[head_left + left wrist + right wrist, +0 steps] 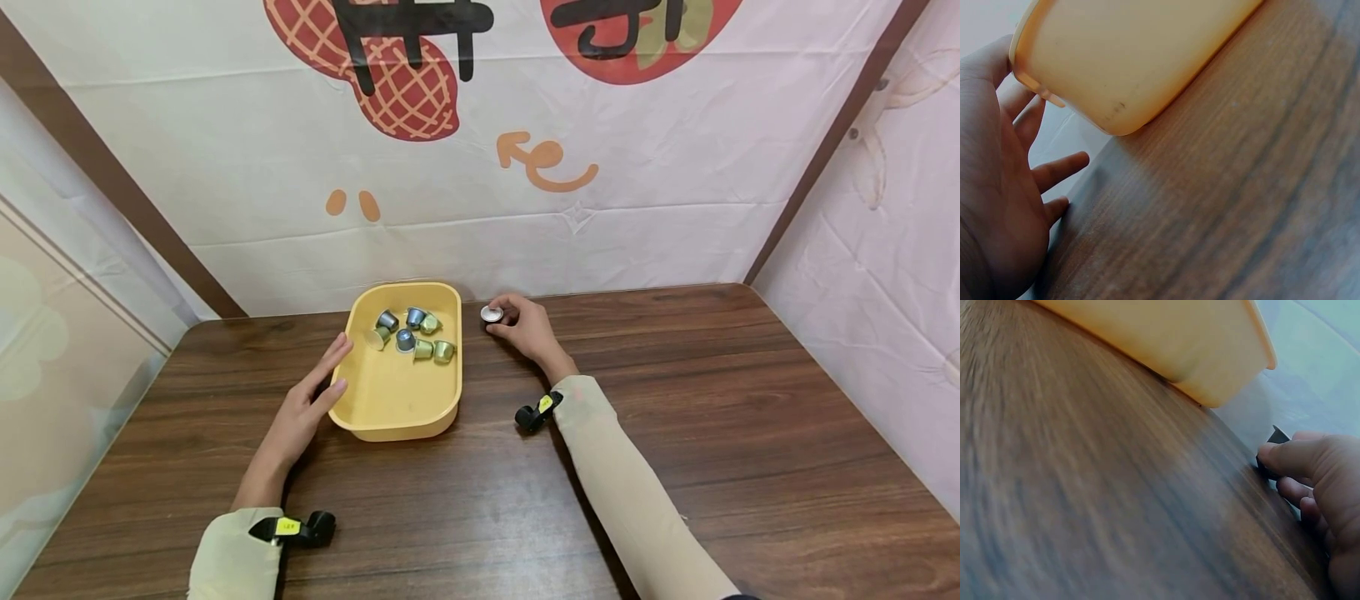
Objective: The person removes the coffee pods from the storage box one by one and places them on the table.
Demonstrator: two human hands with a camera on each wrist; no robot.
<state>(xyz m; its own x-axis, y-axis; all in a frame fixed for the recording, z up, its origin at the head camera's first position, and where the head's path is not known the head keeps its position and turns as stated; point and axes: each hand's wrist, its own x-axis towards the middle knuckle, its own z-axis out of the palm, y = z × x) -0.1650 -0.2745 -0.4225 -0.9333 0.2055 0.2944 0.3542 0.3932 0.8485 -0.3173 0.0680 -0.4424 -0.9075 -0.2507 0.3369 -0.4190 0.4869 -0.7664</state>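
Right hand (528, 329): thumb and fingers pinch one dark capsule (491, 314), pale lid facing up, just right of the yellow tray (397, 400) near the table's far edge. Right wrist view is blurry and mostly hidden by the fingers, so can't say for sure if the capsule touches the table (465, 517)

Left hand (303, 408): fingers spread, thumb and fingertips on the tray's left rim, nothing gripped. Left wrist view has the lower fingers extended below the rim, off the tray wall

Tray sits on the brown wood-grain table, against or very near the white printed backdrop (480, 225). Seven capsules inside, all in the far half: three blue ones (405, 340) and four greenish ones (444, 352), lying at mixed angles, several touching. Black wrist devices with yellow labels on both sleeves
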